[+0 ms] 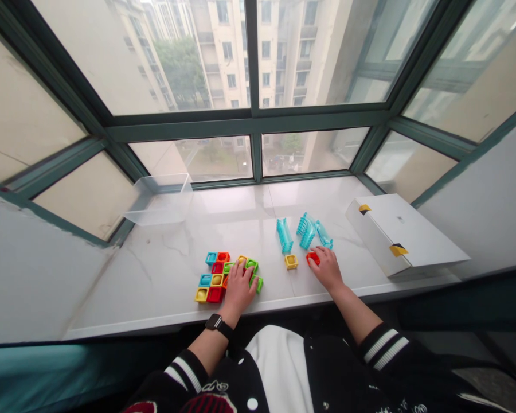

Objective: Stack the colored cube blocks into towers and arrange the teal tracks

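Observation:
A cluster of coloured toy blocks, in red, yellow, blue, green and orange, lies on the white marble sill. My left hand rests over its right side, fingers apart and touching the blocks, hiding some of them. To the right, the fingers of my right hand are closed on a single red block on the sill. A lone yellow block sits between my two hands. Just beyond are clear blue toy track pieces: a straight one, a curved one and another beside it.
A clear plastic bin stands at the back left. On the right is a white box with yellow-black tape tabs. Green-framed windows enclose the sill, whose front edge runs close to my body.

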`<act>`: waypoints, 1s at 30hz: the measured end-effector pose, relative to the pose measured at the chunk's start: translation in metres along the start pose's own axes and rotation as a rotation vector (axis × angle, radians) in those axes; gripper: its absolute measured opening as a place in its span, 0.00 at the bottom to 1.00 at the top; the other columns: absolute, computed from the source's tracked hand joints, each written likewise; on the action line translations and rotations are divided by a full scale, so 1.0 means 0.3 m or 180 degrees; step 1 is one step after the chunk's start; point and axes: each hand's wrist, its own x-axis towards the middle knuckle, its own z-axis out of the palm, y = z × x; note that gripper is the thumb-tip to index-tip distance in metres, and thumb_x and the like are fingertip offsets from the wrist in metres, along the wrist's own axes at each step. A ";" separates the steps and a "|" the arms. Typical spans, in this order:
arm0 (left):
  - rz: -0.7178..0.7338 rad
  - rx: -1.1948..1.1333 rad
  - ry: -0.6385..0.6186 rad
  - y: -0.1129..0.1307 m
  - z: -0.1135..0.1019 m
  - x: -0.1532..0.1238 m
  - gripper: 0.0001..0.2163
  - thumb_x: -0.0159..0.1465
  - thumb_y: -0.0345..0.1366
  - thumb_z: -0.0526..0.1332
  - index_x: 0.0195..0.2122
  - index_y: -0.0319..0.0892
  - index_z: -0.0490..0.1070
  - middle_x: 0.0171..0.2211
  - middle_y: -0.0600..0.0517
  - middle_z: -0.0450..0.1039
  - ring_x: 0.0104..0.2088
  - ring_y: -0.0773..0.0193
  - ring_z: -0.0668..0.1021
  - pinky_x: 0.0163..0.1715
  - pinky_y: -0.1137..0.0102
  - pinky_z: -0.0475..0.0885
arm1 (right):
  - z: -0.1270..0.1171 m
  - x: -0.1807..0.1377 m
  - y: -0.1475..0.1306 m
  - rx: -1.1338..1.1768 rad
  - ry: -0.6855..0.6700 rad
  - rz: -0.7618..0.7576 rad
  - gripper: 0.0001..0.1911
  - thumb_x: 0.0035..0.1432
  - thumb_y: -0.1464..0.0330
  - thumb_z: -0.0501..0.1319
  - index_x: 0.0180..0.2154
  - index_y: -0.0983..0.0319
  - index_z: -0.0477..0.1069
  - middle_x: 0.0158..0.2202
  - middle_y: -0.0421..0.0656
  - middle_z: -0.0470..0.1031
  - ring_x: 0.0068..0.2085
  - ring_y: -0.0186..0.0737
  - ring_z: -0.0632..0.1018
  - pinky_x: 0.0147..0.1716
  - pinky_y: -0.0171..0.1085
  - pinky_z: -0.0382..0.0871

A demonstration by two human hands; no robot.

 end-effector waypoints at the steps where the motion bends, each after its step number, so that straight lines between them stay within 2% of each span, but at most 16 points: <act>1: -0.0002 -0.0002 0.0005 0.000 0.001 0.000 0.19 0.73 0.44 0.56 0.59 0.44 0.76 0.69 0.40 0.66 0.72 0.41 0.63 0.72 0.43 0.58 | -0.001 -0.001 0.022 -0.0067 -0.0047 0.0077 0.22 0.63 0.64 0.60 0.56 0.61 0.78 0.56 0.55 0.74 0.59 0.61 0.73 0.63 0.61 0.67; 7: -0.0010 -0.0039 -0.0021 -0.004 0.006 -0.002 0.19 0.72 0.44 0.57 0.60 0.44 0.76 0.69 0.40 0.66 0.72 0.41 0.63 0.72 0.44 0.57 | 0.019 -0.010 0.068 -0.0037 -0.0390 0.0324 0.22 0.63 0.64 0.58 0.57 0.59 0.75 0.56 0.52 0.74 0.56 0.55 0.76 0.59 0.51 0.72; 13: 0.0026 0.0039 -0.0039 -0.008 0.009 -0.004 0.19 0.72 0.44 0.57 0.60 0.43 0.75 0.69 0.39 0.65 0.72 0.41 0.62 0.73 0.44 0.56 | 0.011 -0.007 0.058 -0.0046 -0.0364 0.0298 0.20 0.63 0.65 0.59 0.55 0.60 0.76 0.56 0.53 0.75 0.56 0.55 0.77 0.60 0.51 0.72; 17: 0.0051 0.0049 -0.0001 -0.010 0.012 -0.003 0.19 0.73 0.43 0.57 0.60 0.44 0.75 0.69 0.40 0.65 0.72 0.41 0.63 0.72 0.44 0.57 | -0.024 -0.012 -0.004 0.0073 -0.0006 -0.0009 0.17 0.65 0.65 0.59 0.53 0.60 0.78 0.53 0.54 0.76 0.56 0.58 0.76 0.61 0.56 0.71; 19: 0.0058 0.0071 0.0010 -0.010 0.013 -0.003 0.19 0.73 0.43 0.57 0.60 0.43 0.75 0.69 0.40 0.65 0.72 0.41 0.63 0.72 0.44 0.57 | -0.032 -0.023 -0.071 0.0415 -0.0071 -0.0283 0.16 0.68 0.65 0.58 0.52 0.59 0.78 0.50 0.52 0.78 0.52 0.54 0.78 0.58 0.54 0.74; 22: 0.0076 0.0112 0.0045 -0.009 0.016 -0.005 0.19 0.73 0.43 0.57 0.60 0.43 0.75 0.69 0.39 0.65 0.71 0.41 0.63 0.72 0.44 0.58 | -0.011 -0.049 -0.203 0.1066 -0.0772 -0.0681 0.14 0.69 0.66 0.58 0.52 0.57 0.77 0.47 0.48 0.80 0.42 0.45 0.81 0.49 0.47 0.79; 24: 0.0104 0.0108 0.0103 -0.010 0.018 -0.006 0.18 0.73 0.42 0.57 0.60 0.44 0.75 0.69 0.40 0.66 0.71 0.41 0.64 0.71 0.44 0.59 | 0.029 -0.068 -0.290 0.1248 -0.1412 -0.0917 0.17 0.67 0.67 0.61 0.56 0.55 0.76 0.50 0.46 0.79 0.42 0.42 0.81 0.47 0.43 0.79; 27: 0.0140 0.0084 0.0164 -0.014 0.024 -0.007 0.17 0.74 0.42 0.56 0.59 0.44 0.75 0.68 0.40 0.66 0.71 0.41 0.64 0.71 0.43 0.60 | 0.108 -0.094 -0.393 0.1091 -0.1969 -0.1287 0.21 0.64 0.68 0.66 0.58 0.54 0.75 0.56 0.47 0.76 0.53 0.45 0.80 0.56 0.44 0.76; 30: 0.0142 0.0062 0.0182 -0.023 0.035 -0.007 0.17 0.75 0.40 0.54 0.58 0.44 0.76 0.68 0.41 0.67 0.71 0.42 0.64 0.70 0.43 0.60 | 0.173 -0.109 -0.452 0.0629 -0.2251 -0.1283 0.21 0.61 0.68 0.70 0.56 0.55 0.77 0.60 0.49 0.74 0.56 0.50 0.79 0.57 0.46 0.74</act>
